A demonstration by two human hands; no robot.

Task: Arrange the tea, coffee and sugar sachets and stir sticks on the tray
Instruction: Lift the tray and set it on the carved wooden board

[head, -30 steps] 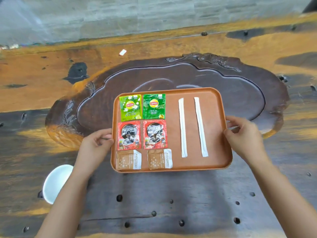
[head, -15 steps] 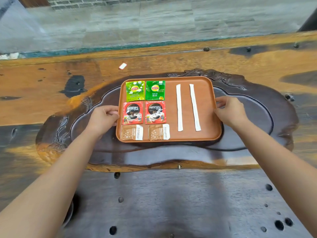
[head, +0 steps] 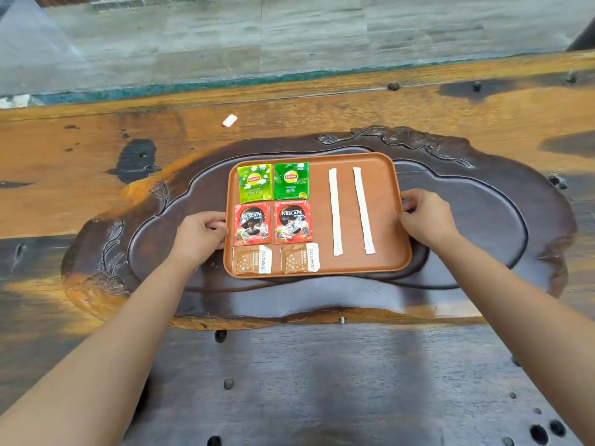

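Here, mid-frame, the rectangular brown tray point(head: 380, 188) of sachets is gripped by the left hand point(head: 199, 235) and right hand point(head: 425, 217), each closed on a side rim, over the dark carved wooden slab point(head: 483, 226) on the bench point(head: 80, 162).

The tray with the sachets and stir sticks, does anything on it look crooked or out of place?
Mostly tidy. The right stir stick slants slightly, so it isn't parallel with the left stir stick. The right sugar sachet is a little skewed. Off the tray, a small white scrap lies on the table.

"Lipton" on green tea sachets point(head: 273, 181); "NESCAFÉ" on red coffee sachets point(head: 272, 223).
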